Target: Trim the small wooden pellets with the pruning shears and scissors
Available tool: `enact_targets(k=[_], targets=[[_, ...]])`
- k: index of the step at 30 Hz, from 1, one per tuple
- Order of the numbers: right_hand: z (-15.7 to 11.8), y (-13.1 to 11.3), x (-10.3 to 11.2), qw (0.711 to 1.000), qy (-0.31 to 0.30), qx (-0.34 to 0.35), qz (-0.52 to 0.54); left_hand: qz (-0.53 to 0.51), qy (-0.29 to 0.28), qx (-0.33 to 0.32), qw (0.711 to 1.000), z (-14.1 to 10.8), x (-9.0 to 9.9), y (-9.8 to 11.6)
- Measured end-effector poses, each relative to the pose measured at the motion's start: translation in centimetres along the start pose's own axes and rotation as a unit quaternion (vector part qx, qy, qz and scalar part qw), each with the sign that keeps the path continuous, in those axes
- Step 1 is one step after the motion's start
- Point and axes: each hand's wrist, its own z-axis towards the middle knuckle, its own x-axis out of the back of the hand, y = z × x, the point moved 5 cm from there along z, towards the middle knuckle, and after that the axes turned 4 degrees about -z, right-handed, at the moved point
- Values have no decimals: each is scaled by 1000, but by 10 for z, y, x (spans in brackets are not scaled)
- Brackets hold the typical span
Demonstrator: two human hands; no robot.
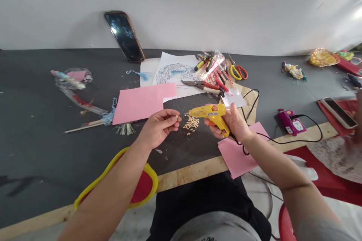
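My left hand (160, 128) pinches a small beige bead or seed (177, 116) between thumb and forefinger. My right hand (234, 121) grips a yellow hot glue gun (210, 117), its nozzle pointing left toward the left fingertips, with a small gap between them. A black cord (251, 105) runs from the gun. Just below the gap, a loose pile of similar beige beads or seeds (190, 124) lies on the dark grey table top (56, 150). Two pink paper sheets (141, 102) (236, 156) lie near my hands.
Behind my hands lie a line drawing (175, 69), red-handled pliers (202, 86), yellow-handled scissors (238, 72) and a smartphone (124, 37) against the wall. A magenta power unit (291, 122) sits to the right. Another person's blurred hand (358, 120) shows at the right edge.
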Motion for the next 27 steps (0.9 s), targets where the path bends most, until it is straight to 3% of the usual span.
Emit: enact_targets(k=[7,14,20,27], targets=[[-16,-15,11,996,76,28,-24,0,6,-9,1000,1,1,2],[-62,-71,66,954,236,132,-128,14,6,-10,1000,1,3,1],[-102,-67,116,932,320,112,-127,27,9,-7,1000,2,3,1],[-123,-63,127,920,357,113,-115,77,-20,-22,997,1,-3,-2]])
